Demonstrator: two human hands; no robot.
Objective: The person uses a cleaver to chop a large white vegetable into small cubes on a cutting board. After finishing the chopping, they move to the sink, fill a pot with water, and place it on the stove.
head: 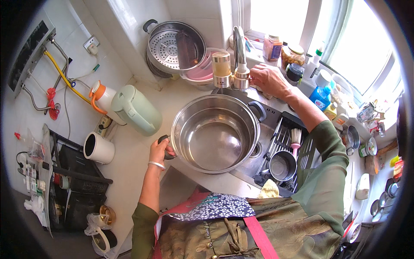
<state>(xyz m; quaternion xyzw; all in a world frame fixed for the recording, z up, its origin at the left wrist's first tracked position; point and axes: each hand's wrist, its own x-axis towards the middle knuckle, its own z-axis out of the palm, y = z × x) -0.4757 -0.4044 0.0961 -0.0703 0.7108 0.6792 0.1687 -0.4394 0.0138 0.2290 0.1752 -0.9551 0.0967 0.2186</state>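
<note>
A large stainless steel pot (pixel 215 142) is held by its left black handle in my left hand (pixel 159 150). It sits partly over the sink (pixel 249 170) and partly over the counter, its right handle (pixel 257 111) free. Inside, the shiny bottom shows reflections; whether water lies in it I cannot tell. Up at the tap (pixel 238 48), my right hand (pixel 266 79) has its fingers at the side of the metal filter head (pixel 241 79). A filter cartridge (pixel 221 69) is fixed to the head's left. No stream of water is plainly visible.
A steamer pot (pixel 161 40) leans in the back corner by a pink basin (pixel 207 66). Left of my pot stand a green kettle (pixel 137 111) and a white canister (pixel 100 148). A rack (pixel 275 142) with a small saucepan (pixel 282 165) spans the sink. Jars and bottles (pixel 320 97) line the windowsill.
</note>
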